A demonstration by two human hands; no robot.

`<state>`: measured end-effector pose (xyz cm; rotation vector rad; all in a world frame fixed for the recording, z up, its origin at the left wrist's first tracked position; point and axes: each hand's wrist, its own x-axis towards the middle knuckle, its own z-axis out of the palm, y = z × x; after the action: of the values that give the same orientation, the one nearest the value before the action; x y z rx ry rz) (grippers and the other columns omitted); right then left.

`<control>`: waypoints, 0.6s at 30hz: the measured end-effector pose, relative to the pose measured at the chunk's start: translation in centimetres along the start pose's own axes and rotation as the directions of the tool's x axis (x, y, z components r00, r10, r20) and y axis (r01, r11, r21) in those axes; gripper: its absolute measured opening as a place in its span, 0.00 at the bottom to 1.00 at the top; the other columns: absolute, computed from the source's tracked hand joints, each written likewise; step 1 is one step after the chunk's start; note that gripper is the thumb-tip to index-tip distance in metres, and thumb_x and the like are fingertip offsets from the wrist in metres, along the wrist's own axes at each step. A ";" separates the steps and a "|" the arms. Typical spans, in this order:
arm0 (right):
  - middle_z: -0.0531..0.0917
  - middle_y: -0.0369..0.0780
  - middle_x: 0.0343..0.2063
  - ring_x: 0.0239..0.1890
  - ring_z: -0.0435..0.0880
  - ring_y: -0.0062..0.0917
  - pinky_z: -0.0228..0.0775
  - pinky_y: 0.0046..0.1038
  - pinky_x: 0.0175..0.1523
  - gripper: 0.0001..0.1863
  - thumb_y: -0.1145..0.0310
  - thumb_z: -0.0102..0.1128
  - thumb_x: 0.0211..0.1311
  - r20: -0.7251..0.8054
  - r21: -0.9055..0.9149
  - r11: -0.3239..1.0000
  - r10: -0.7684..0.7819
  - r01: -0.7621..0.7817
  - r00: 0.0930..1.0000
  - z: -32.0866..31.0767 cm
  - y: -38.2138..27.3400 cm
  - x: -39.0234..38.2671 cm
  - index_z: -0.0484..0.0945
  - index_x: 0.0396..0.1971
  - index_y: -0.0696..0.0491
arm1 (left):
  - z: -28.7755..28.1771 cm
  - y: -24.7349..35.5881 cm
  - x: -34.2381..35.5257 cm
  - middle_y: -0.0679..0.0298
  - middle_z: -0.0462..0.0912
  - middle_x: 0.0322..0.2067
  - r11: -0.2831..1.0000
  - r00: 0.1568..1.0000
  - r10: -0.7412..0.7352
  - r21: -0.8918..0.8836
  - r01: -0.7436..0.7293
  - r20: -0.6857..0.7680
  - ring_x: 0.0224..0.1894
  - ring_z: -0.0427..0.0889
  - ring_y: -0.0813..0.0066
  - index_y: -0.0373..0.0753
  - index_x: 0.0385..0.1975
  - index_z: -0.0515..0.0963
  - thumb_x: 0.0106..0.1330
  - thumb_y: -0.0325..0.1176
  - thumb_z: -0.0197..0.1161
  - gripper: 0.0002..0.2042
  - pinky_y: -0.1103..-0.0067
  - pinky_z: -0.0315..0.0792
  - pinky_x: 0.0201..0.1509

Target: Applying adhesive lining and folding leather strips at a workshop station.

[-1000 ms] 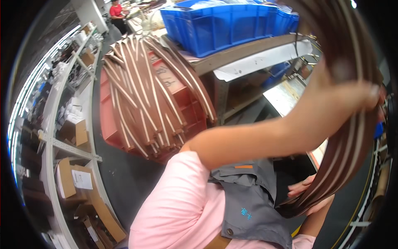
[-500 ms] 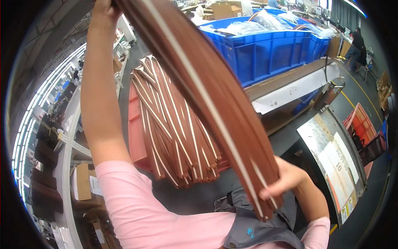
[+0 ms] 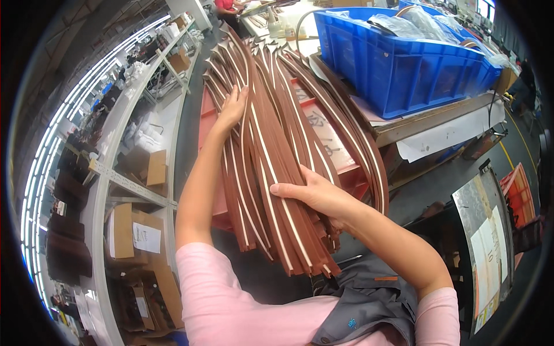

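Note:
A bundle of long, flat brown strips with white lines (image 3: 262,144) lies lengthwise over a pile of similar strips, its near ends pointing toward me. My right hand (image 3: 309,193) grips it near the close end, thumb across the top and the other fingers hidden at its side or below. Farther up, my left hand (image 3: 232,108) rests against the bundle's left edge with its fingers stretched out; the thumb is hidden. Beneath is a pink crate (image 3: 353,180) carrying the pile. More curved strips (image 3: 360,135) hang along its right side.
A blue bin (image 3: 369,75) filled with clear plastic bags stands on a table (image 3: 398,130) at the right. Along the left runs a pale metal rack (image 3: 104,213) with cardboard boxes (image 3: 122,230). A board with papers (image 3: 482,236) stands at the lower right. Someone in red is at the far end.
The raised bundle has come down onto the pile. My left hand has moved down and right from the upper left, and my right hand has shifted up and left. The view has turned.

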<state>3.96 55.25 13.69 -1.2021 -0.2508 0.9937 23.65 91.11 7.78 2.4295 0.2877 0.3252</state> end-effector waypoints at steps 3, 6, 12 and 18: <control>0.78 0.51 0.63 0.67 0.79 0.34 0.71 0.35 0.71 0.37 0.62 0.62 0.78 -0.093 -0.315 0.885 -0.388 0.343 0.917 -1.6 3.8 0.3 0.58 0.78 0.63 | 0.7 2.0 -5.6 0.40 0.45 0.83 0.998 0.998 0.057 -0.032 -0.056 0.012 0.87 0.41 0.47 0.43 0.85 0.49 0.77 0.73 0.41 0.47 0.56 0.36 0.86; 0.74 0.60 0.67 0.72 0.74 0.46 0.64 0.41 0.76 0.35 0.60 0.54 0.81 -0.126 -0.591 0.753 -0.441 0.289 0.889 -2.4 4.0 -3.0 0.58 0.77 0.65 | -0.9 3.8 -14.0 0.41 0.46 0.83 0.986 0.993 0.118 -0.125 -0.114 0.022 0.87 0.42 0.49 0.37 0.83 0.52 0.81 0.66 0.43 0.43 0.64 0.39 0.87; 0.84 0.66 0.45 0.52 0.84 0.64 0.71 0.55 0.58 0.35 0.74 0.53 0.71 -0.080 -0.716 0.652 -0.431 0.249 0.899 -3.1 5.7 -3.6 0.55 0.75 0.66 | -2.9 7.8 -25.8 0.45 0.84 0.58 0.954 0.979 0.192 0.246 -0.170 -0.066 0.58 0.83 0.57 0.29 0.72 0.73 0.80 0.49 0.61 0.31 0.65 0.74 0.66; 0.85 0.65 0.40 0.48 0.86 0.62 0.76 0.54 0.56 0.37 0.73 0.52 0.72 -0.016 -0.758 0.602 -0.405 0.253 0.914 -0.7 7.0 -1.8 0.51 0.77 0.69 | -5.3 9.2 -24.0 0.71 0.80 0.36 0.966 0.995 0.038 -0.259 -0.012 0.094 0.29 0.77 0.88 0.37 0.72 0.74 0.76 0.32 0.67 0.26 0.86 0.74 0.26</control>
<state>-0.12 53.58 7.97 -1.9054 -0.7646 0.4144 0.50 80.38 13.87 2.1846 0.1599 0.2369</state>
